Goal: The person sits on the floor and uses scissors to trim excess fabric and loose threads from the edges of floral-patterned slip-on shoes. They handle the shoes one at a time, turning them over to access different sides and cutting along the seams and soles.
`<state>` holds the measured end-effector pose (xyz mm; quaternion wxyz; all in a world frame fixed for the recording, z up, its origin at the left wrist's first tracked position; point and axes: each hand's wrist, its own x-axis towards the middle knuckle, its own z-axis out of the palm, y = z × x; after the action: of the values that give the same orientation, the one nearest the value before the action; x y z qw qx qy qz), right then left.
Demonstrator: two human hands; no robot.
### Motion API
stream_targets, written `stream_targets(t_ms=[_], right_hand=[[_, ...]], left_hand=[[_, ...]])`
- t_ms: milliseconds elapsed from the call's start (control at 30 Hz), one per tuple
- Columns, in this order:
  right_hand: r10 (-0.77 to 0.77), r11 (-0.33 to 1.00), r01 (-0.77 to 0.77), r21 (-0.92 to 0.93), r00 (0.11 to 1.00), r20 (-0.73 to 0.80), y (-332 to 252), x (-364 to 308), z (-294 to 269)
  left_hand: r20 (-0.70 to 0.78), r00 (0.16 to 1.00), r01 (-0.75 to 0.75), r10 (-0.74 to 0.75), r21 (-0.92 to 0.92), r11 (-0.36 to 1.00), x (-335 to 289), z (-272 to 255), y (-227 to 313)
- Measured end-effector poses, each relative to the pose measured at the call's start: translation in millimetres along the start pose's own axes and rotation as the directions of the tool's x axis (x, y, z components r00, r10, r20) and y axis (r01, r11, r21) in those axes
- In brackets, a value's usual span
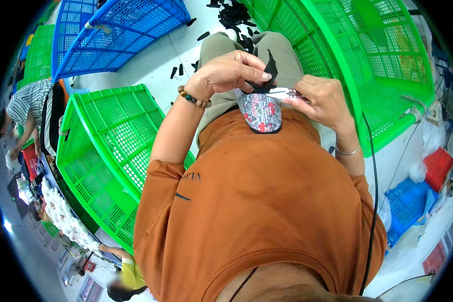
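My left hand [234, 73] is closed, thumb against fingers, on a piece of black cloth [271, 70] that ends in a thin upright point. Small silver snips [283, 93] are gripped in my right hand [321, 99], their blades pointing left and touching or nearly touching the cloth's lower edge. Just below both hands, over my lap, is a rounded grey piece with red flowers and a dark rim [260, 111], shaped like the toe of a slipper. Its upper end is hidden behind the cloth and snips, so I cannot tell whether it is joined to the cloth.
Green plastic baskets stand close on my left [110, 146] and right [357, 80]. A blue basket [121, 40] is at the far left. Black scraps [234, 15] litter the floor beyond my knees. A black cord [373, 201] hangs at my right. Other people work at the left.
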<state>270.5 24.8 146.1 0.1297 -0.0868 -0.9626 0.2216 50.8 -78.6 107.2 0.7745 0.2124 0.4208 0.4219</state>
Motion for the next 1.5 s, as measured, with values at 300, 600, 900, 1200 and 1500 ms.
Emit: stream_targets(t_ms=[300, 600, 900, 1200, 1500], right_hand=[[-0.026, 0.999, 0.026, -0.024, 1.0, 0.005, -3.3, 7.8, -0.4], [-0.127, 0.985, 0.119, -0.126, 0.99, -0.056, -10.0, 10.7, 3.1], [-0.152, 0.987, 0.148, -0.065, 0.986, -0.074, -6.3, 5.9, 5.9], [-0.146, 0.989, 0.146, -0.01, 0.981, -0.125, -3.3, 7.1, 21.6], [-0.233, 0.968, 0.211, -0.137, 0.957, -0.174, -0.3, 6.5, 25.6]], left_hand=[[-0.136, 0.833, -0.549, 0.536, -0.092, 0.831, -29.8, 5.4, -56.6], [-0.143, 0.582, -0.666, 0.801, 0.482, 0.57, -44.5, 34.2, -83.0], [-0.142, 0.572, -0.697, 0.808, 0.436, 0.569, -45.1, 36.7, -78.8], [-0.143, 0.569, -0.702, 0.81, 0.427, 0.569, -44.8, 39.9, -78.3], [-0.151, 0.598, -0.686, 0.787, 0.412, 0.6, -45.3, 41.4, -77.6]])
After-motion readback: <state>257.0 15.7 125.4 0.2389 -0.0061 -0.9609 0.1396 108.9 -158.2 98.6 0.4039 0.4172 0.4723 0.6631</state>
